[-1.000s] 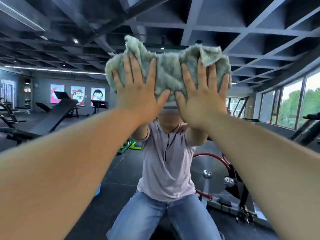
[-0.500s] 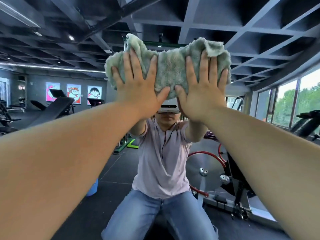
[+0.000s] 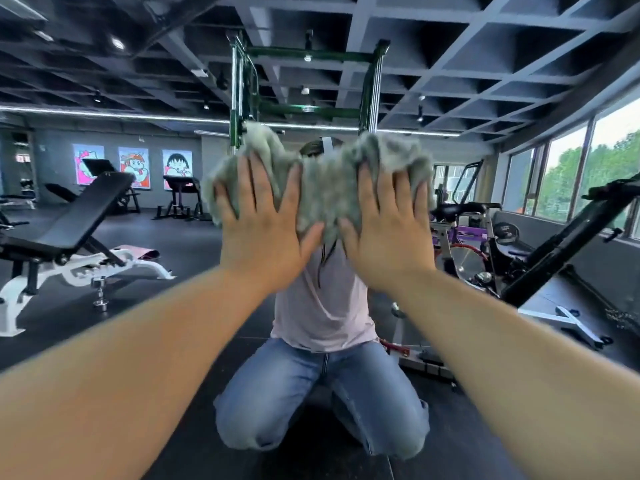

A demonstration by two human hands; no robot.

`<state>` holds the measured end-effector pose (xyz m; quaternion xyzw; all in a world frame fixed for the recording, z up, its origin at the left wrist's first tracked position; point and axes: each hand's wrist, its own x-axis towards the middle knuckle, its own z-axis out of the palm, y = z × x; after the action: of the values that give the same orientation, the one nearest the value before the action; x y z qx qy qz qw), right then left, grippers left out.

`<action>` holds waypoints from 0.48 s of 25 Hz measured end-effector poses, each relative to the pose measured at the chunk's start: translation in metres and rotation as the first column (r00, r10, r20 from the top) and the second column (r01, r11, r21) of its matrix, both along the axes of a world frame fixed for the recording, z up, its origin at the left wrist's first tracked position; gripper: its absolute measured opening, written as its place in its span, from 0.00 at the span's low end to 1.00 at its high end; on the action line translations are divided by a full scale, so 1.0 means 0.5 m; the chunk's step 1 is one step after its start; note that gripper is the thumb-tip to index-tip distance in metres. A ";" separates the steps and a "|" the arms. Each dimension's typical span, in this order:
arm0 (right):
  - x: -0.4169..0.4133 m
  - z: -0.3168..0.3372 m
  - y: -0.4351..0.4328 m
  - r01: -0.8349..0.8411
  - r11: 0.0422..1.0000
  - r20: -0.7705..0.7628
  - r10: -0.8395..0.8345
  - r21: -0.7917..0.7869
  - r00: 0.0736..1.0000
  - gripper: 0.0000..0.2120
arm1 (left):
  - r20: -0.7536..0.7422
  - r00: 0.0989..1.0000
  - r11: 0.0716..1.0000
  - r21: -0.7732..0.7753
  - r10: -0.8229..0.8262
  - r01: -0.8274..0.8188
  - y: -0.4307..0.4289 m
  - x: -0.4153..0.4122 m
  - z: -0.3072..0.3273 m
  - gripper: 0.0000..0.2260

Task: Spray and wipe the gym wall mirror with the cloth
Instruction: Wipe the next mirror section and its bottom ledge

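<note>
Large gym wall mirror: fluffy grey-green cloth pressed flat to glass. Left hand, right hand side by side, arms outstretched, fingers spread straight.

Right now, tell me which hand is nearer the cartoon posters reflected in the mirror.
Left. The left hand presses the left half of the cloth, on the side toward the posters; the right hand presses the right half, farther from them.

Fluffy terry cloth; glossy glass mirror; matt padded bench.
</note>
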<state>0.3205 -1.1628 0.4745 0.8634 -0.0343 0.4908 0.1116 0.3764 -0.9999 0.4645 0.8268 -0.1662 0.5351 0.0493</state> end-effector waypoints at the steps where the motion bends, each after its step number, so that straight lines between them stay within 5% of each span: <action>1: 0.010 0.058 0.001 -0.013 0.999 0.034 0.012 0.042 0.999 0.34 | -0.056 0.998 0.999 -0.052 0.014 -0.017 -0.010 0.005 0.050 0.37; 5: 0.035 0.039 0.003 -0.049 0.995 0.140 0.036 0.089 0.989 0.31 | -0.041 0.999 0.996 -0.089 0.009 -0.013 -0.017 0.009 0.077 0.37; 8: 0.024 -0.156 -0.012 -0.063 0.993 0.135 0.048 0.104 0.990 0.31 | 0.029 0.999 0.999 0.021 -0.045 0.044 -0.019 0.010 -0.070 0.37; 12: -0.007 -0.294 -0.021 -0.018 0.998 -0.031 0.020 0.062 0.999 0.32 | -0.058 0.997 0.988 0.146 -0.050 0.058 -0.012 -0.008 -0.228 0.35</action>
<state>0.3168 -1.1732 0.3277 0.8745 -0.0393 0.4766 0.0808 0.3725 -1.0058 0.3503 0.8376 -0.2264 0.4971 0.0072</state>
